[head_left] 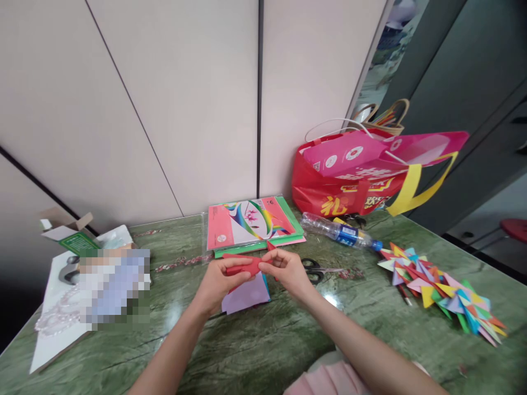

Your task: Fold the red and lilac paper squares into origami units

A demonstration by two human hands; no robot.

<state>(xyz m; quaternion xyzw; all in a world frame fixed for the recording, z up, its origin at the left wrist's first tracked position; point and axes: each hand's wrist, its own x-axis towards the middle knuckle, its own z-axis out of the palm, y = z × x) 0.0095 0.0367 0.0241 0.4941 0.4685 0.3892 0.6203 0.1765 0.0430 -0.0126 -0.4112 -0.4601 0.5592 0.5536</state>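
Between my two hands is a piece of folded red paper (pixel 239 265), held above the green marbled table. My left hand (pixel 220 282) pinches its left part, thumb in front. My right hand (pixel 288 271) grips the other end with thumb and forefinger. A red point of paper rises behind the right fingers; whether it belongs to the same piece I cannot tell. Below the hands lie purple paper sheets (pixel 247 296) with a blue edge showing. Black-handled scissors (pixel 315 270) rest just right of my right hand, partly hidden by it.
Behind my hands lies a colored paper pack (pixel 249 222) on green sheets. A plastic bottle (pixel 346 233) and a red gift bag (pixel 349 181) stand beyond. Folded multicolored paper pieces (pixel 444 291) spread along the right. At left, a white board (pixel 45 340) carries beads and a small box (pixel 78 241).
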